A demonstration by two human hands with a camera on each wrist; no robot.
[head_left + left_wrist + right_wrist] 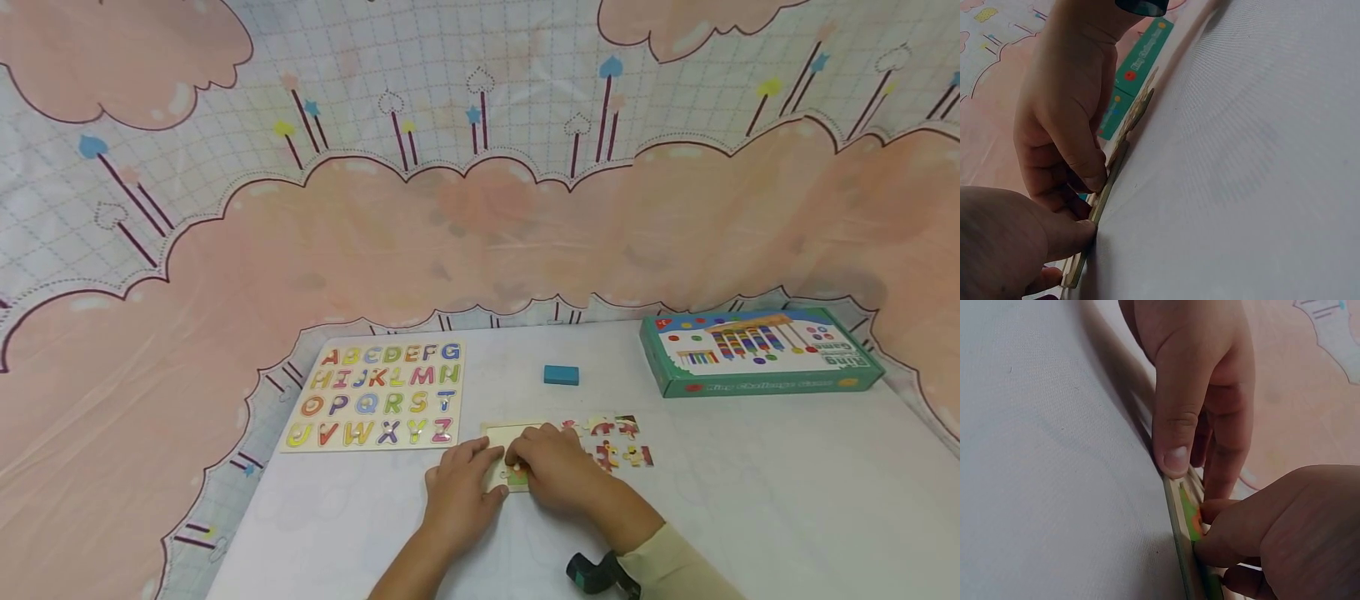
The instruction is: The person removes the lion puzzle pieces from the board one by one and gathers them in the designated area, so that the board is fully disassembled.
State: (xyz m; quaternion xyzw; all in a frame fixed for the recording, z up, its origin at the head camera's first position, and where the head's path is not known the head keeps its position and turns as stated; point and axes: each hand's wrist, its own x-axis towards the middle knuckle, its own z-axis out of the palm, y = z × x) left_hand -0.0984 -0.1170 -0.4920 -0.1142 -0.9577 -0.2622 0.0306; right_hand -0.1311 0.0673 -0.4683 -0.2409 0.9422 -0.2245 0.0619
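A small wooden jigsaw tray [497, 432] lies on the white table in front of me, green picture showing in its near part. My left hand [462, 492] holds the tray at its left side, thumb on the near edge and fingers along the frame. Over the tray's middle, my right hand [558, 471] pinches a puzzle piece [1192, 515] with green and orange on it, low against the tray. The right fingers hide part of the piece. Several loose puzzle pieces [627, 427] lie just right of the tray, some behind the right hand.
A wooden alphabet board [375, 390] lies to the left. Behind the tray is a blue block [561, 375]. A green ring game box [761, 354] rests at the back right. A patterned cloth [465, 242] hangs behind the table.
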